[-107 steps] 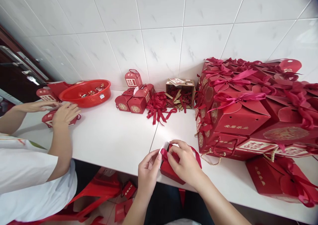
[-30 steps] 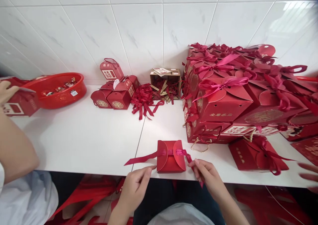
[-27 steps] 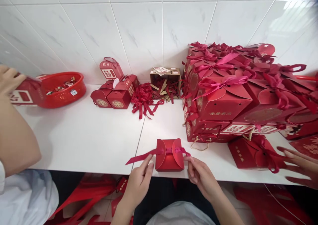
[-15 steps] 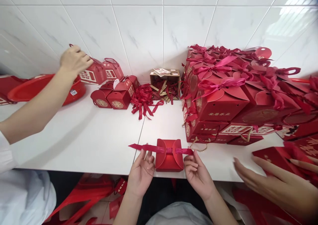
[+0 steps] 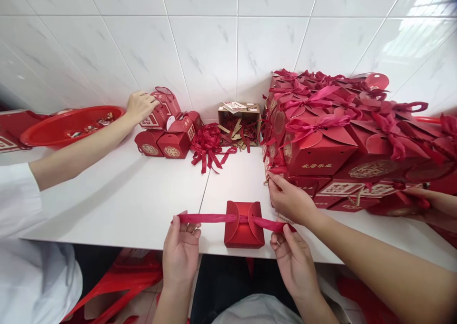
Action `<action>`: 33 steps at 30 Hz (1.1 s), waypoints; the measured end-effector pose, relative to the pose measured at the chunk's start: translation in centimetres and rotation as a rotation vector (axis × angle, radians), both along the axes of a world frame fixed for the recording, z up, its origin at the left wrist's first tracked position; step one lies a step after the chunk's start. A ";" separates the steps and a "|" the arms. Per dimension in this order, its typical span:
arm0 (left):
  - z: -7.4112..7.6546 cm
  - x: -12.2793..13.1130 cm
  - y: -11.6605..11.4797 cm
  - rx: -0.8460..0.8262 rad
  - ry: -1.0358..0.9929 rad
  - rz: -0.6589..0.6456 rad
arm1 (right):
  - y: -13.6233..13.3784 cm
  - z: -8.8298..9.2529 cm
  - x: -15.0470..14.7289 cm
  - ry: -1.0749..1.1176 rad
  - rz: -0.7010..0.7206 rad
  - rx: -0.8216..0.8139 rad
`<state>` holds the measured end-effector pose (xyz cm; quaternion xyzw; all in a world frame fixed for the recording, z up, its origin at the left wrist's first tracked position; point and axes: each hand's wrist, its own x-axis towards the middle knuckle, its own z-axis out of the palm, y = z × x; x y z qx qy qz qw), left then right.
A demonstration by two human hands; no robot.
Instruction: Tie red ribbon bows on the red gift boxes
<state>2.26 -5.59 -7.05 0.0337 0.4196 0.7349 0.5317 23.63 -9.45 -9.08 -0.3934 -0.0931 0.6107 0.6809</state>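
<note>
A small red gift box [image 5: 244, 238] with curved top flaps sits at the front edge of the white table. Through holes in its flaps runs a dark pink ribbon [image 5: 210, 218], its two ends stretched out sideways. My left hand [image 5: 182, 248] pinches the ribbon's left end between thumb and finger, well away from the box. On the other side, my right hand [image 5: 294, 257] pinches the right end, nearer to the box and slightly lower. Neither hand touches the box itself.
Ribbon-tied red boxes [image 5: 317, 157] are stacked at right, where a co-worker's hand [image 5: 294, 197] reaches in. At left, another person's hand [image 5: 143, 106] is at several boxes [image 5: 174, 145]. Loose ribbons [image 5: 207, 140], an open carton [image 5: 257, 116] and a red basin [image 5: 43, 131] line the wall.
My left hand has moved left along with the ribbon's end, and my right hand slightly right and down. The left co-worker's hand moved right; the right co-worker's hand reached to the stack.
</note>
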 end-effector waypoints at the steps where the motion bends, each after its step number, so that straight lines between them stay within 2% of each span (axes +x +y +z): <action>1: 0.0 -0.1 -0.1 0.012 0.033 0.004 | -0.1 -0.1 -0.1 0.002 -0.011 0.000; 6: 0.5 -0.5 0.0 0.040 0.159 0.029 | -0.2 -0.4 -0.5 -0.012 -0.051 0.008; 16: 1.6 -1.4 0.7 0.115 0.243 0.075 | 0.2 -0.2 -1.5 -0.009 -0.029 0.076; 22: 2.7 -2.6 0.9 0.191 0.389 0.025 | 1.3 0.9 -1.7 -0.232 -0.031 0.184; 29: 5.2 -2.8 2.0 0.297 0.533 0.045 | 3.9 2.4 -0.3 -0.490 -0.180 0.274; 33: 6.8 -2.2 2.9 0.415 0.572 -0.021 | 4.7 4.5 0.2 -0.760 -0.271 0.347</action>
